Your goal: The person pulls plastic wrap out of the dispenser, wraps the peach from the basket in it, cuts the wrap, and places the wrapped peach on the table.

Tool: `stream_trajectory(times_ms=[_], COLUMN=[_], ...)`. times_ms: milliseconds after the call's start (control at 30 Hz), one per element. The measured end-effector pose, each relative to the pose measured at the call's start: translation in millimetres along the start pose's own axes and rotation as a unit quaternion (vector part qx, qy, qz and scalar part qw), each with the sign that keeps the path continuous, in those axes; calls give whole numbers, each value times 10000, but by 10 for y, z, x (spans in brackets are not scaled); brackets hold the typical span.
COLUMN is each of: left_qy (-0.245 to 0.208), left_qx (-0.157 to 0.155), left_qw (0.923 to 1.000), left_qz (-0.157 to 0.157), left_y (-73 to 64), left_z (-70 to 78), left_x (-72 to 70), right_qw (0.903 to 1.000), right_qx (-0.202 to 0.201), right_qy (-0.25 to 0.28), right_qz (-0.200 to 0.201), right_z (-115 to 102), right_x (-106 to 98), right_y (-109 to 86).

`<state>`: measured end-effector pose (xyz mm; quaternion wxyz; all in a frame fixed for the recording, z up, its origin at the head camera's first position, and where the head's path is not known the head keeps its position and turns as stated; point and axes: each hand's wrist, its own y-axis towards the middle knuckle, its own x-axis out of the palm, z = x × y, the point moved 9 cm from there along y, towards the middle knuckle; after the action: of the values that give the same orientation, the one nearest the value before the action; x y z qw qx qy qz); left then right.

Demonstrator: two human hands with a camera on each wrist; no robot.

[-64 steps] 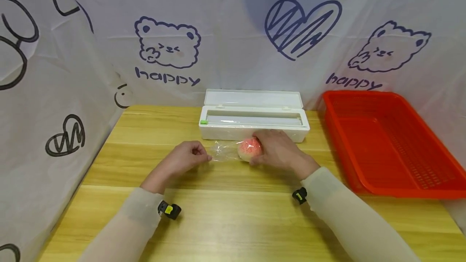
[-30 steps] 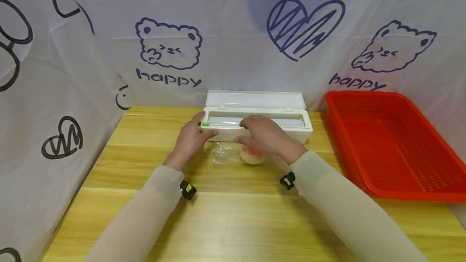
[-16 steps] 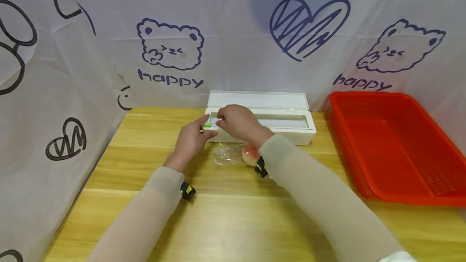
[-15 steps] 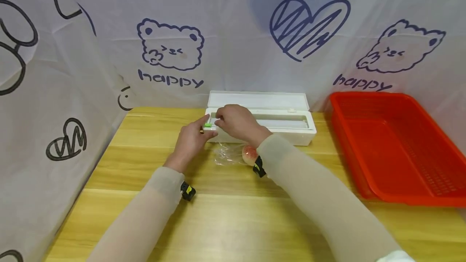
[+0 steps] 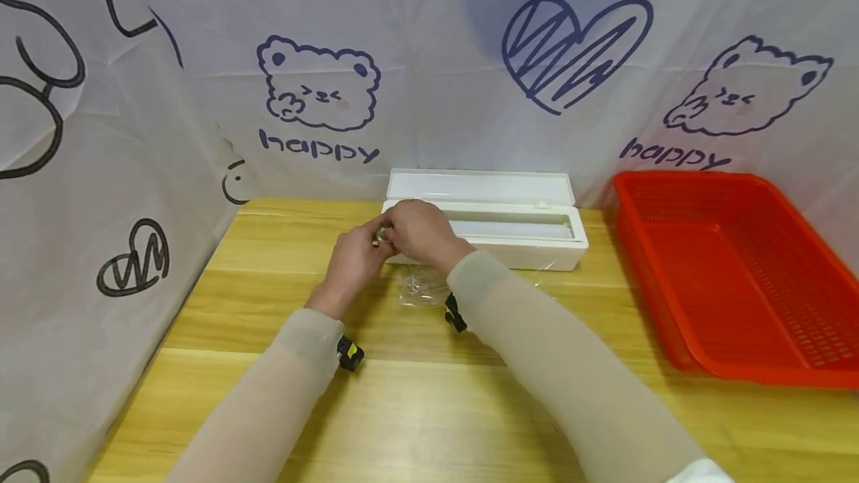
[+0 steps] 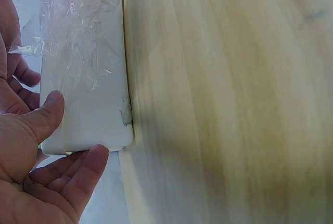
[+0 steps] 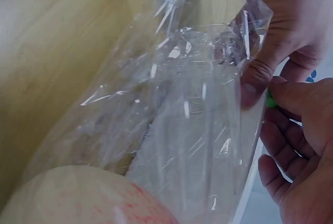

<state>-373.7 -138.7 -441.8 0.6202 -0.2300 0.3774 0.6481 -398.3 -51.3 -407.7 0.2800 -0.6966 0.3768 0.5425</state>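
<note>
A white cling film dispenser stands at the back of the table with its lid up and a roll inside. My left hand holds its left end; in the left wrist view the thumb lies on the front face. My right hand crosses over and pinches the green cutter slider at that same end. Clear cling film spreads from the dispenser's front onto the table. A pinkish-white peach sits by the film in the right wrist view; my right forearm hides it in the head view.
A red plastic basket occupies the table's right side. White cloth with drawn bears and hearts hangs behind and to the left of the wooden table.
My right hand has left the peach and moved left across the dispenser to the green slider. My left hand has moved from the film's end up to the dispenser's left end.
</note>
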Motion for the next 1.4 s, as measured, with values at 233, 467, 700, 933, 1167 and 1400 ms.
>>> stream_trajectory(times_ms=[233,467,700,933,1167,1400], left_qy=[27,-23,-112,-167,-211,-312], left_qx=[1,-124,-286,-307,-374,-518], left_qw=[10000,9997,9990,9986,9981,9971], left_qz=[-33,-202,-310,-394,-437,-456], left_y=[8,9,6,8,20,15], left_z=[1,-16,-45,-41,-25,-51], left_x=[-3,14,12,28,52,42], right_qw=[9996,9995,9998,9993,9984,9973], right_qx=[-92,-54,-91,-186,-371,-539], right_qy=[-199,-267,-197,-307,-421,-489], right_qz=[187,165,-42,-67,-55,-32], right_z=[1,41,52,72,146,288], right_x=[-36,-64,-62,-89,-130,-198], right_y=[-27,-52,-58,-76,-135,-239])
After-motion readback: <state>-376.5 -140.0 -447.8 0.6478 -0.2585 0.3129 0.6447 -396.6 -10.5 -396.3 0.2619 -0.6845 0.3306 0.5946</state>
